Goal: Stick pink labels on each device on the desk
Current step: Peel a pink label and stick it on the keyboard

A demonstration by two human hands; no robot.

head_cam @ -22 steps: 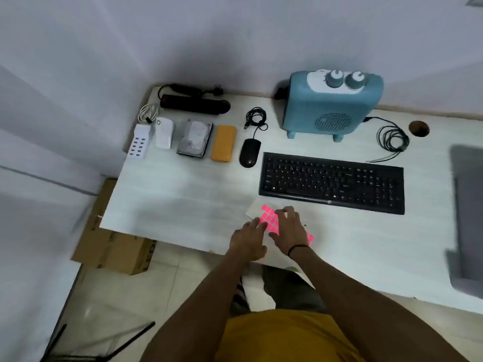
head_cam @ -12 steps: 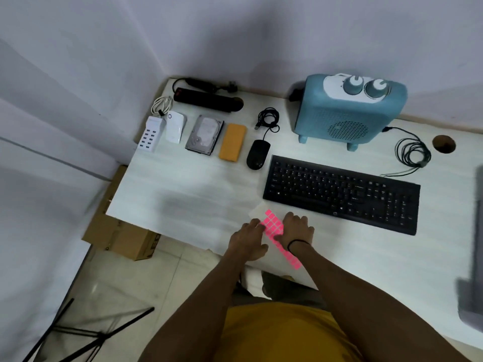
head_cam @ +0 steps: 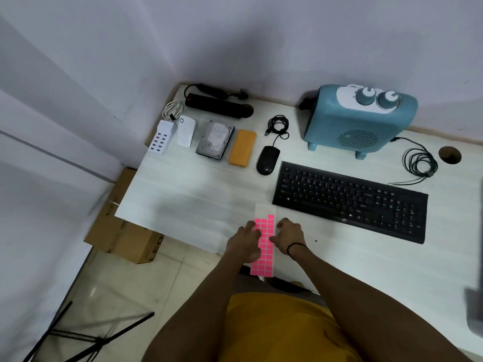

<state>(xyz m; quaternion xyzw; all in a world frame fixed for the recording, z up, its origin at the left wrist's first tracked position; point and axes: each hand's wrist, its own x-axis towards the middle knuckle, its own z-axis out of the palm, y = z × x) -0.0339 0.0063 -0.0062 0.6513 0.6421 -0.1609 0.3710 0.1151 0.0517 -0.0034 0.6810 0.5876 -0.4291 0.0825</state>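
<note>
A sheet of pink labels (head_cam: 265, 248) lies lengthwise at the desk's front edge, its lower end sticking out past the edge. My left hand (head_cam: 244, 244) grips its left side and my right hand (head_cam: 288, 237) its right side. Along the back left sit a white USB charger (head_cam: 160, 139), a white adapter (head_cam: 186, 131), a hard drive (head_cam: 215, 139), an orange power bank (head_cam: 242, 148) and a black mouse (head_cam: 267, 160). A black power strip (head_cam: 217, 105) lies behind them. The black keyboard (head_cam: 350, 201) and blue heater (head_cam: 358, 118) stand to the right. I see no pink label on any device.
A coiled dark cable (head_cam: 418, 163) and a round cable hole (head_cam: 449, 154) are at the desk's far right. A cardboard box (head_cam: 122, 231) stands on the floor under the left edge, with black tripod legs (head_cam: 91, 340) nearer me. A grey object (head_cam: 474, 309) shows at the right border.
The label sheet has turned from a slant to straight lengthwise between my hands, its lower end now over the desk edge. My hands sit on either side of it.
</note>
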